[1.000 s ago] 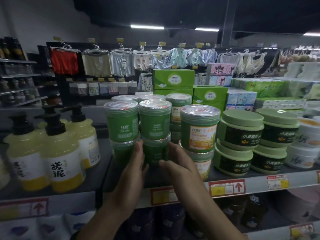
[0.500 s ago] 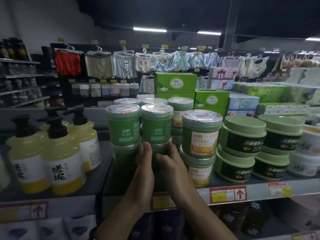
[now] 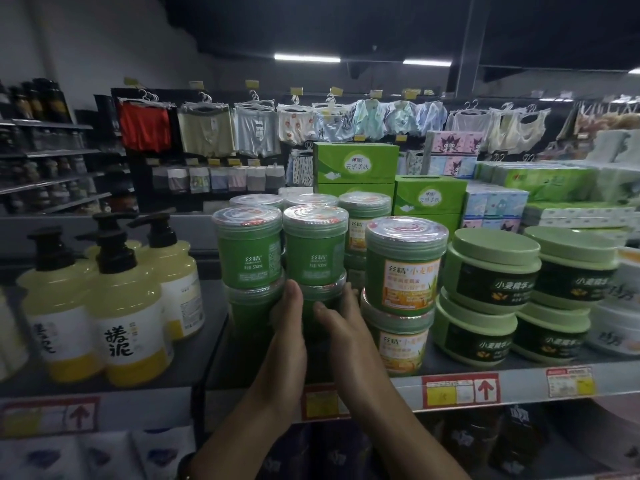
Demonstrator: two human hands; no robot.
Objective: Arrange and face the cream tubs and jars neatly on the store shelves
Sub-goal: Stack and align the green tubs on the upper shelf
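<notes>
Green cream jars with clear lids stand stacked two high on the grey shelf [image 3: 519, 375]. Both of my hands are on the lower jar [image 3: 320, 303] of the middle stack, under an upper green jar [image 3: 314, 249]. My left hand [image 3: 287, 327] grips its left side and my right hand [image 3: 341, 323] grips its right side. A second stack with an upper jar [image 3: 248, 249] stands just left. To the right, an orange-labelled jar [image 3: 405, 266] sits on another one. Flat pale-green tubs [image 3: 491, 268] are stacked further right.
Yellow pump bottles [image 3: 128, 313] stand on the shelf's left part. Green tissue boxes [image 3: 355, 168] and tissue packs lie behind the jars. Red price tags [image 3: 460, 391] line the shelf edge. Clothes hang on a rack [image 3: 207, 126] at the back. Lower shelves hold dark packs.
My hands have closed in from both stacks onto the lower jar of the middle stack. The view has shifted slightly nearer.
</notes>
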